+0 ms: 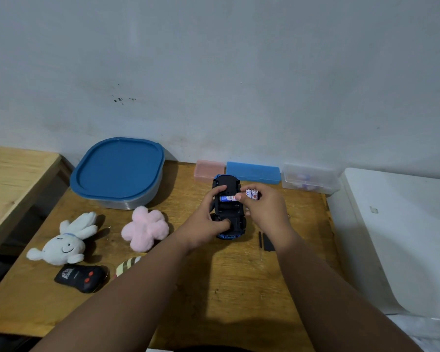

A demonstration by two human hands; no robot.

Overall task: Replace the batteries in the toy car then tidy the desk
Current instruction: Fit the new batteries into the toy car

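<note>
At the left edge of the table (239, 295), a white plush rabbit (64, 241), face up, ears toward the far edge. Just in front of it, nearer the front edge, a black remote control (80, 276) with two red buttons. At the far left corner, against the wall, a grey tub (127, 203) with its blue lid on. In front of the tub, a pink plush flower (145, 228). Nearer the front edge, a striped thing (127, 266), half hidden behind the left forearm and too covered to identify. Along the far edge, a pink box (208, 170).

Just in front of that box, the toy car (229, 182), upside down, black underside up, battery bay open. Left hand (208, 224) gripping the car, fingers (220, 190) curled over the far part, thumb pressed on the near end. One blue-and-white battery (226, 198) crosswise in the bay.

Beside the pink box on the far edge, a blue case (253, 172). Right hand (267, 209) at the car's right side, pinching two white batteries (252, 193), one fingertip at the seated battery's right end. Beside the right wrist, a flat black piece (268, 242) and a thin tool (260, 241) side by side on the table. At the far right corner, a clear box (309, 177), contents blurred.
</note>
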